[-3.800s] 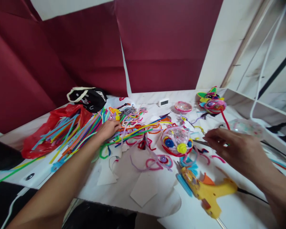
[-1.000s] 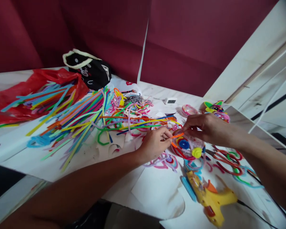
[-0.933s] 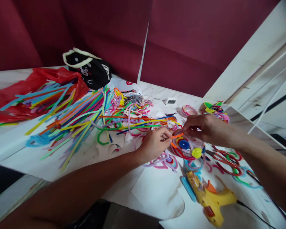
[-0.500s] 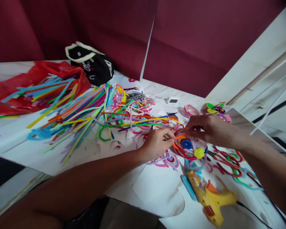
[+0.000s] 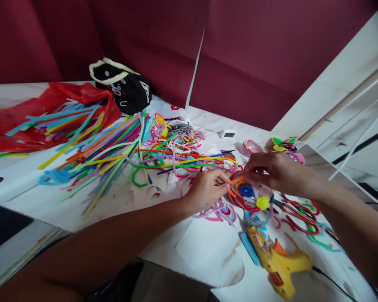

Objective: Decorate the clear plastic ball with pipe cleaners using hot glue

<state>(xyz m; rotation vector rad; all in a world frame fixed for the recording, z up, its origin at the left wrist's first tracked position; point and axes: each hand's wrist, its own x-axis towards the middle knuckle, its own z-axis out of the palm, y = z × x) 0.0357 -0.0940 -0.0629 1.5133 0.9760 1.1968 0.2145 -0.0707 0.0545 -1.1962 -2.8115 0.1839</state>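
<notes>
Between my two hands is a short orange pipe cleaner (image 5: 237, 180), bent partway along. My left hand (image 5: 208, 189) pinches one end of it between thumb and fingertips. My right hand (image 5: 269, 170) has its fingers closed at the other end, reaching in from the right. Just below them rests a round clear container (image 5: 252, 195) holding coiled pipe cleaners, a blue spiral (image 5: 246, 190) and a yellow coil (image 5: 263, 202) among them. Part of the container is hidden by my right hand.
A yellow glue gun (image 5: 280, 262) with a black cord lies in front on the right, near orange-handled scissors (image 5: 302, 214). Many loose pipe cleaners (image 5: 113, 151) spread leftward beside a red plastic bag (image 5: 22, 119). A black bag (image 5: 126, 90) and a small digital display (image 5: 228, 134) stand behind.
Both hands stay almost in place, still holding the orange pipe cleaner. The view has shifted very slightly.
</notes>
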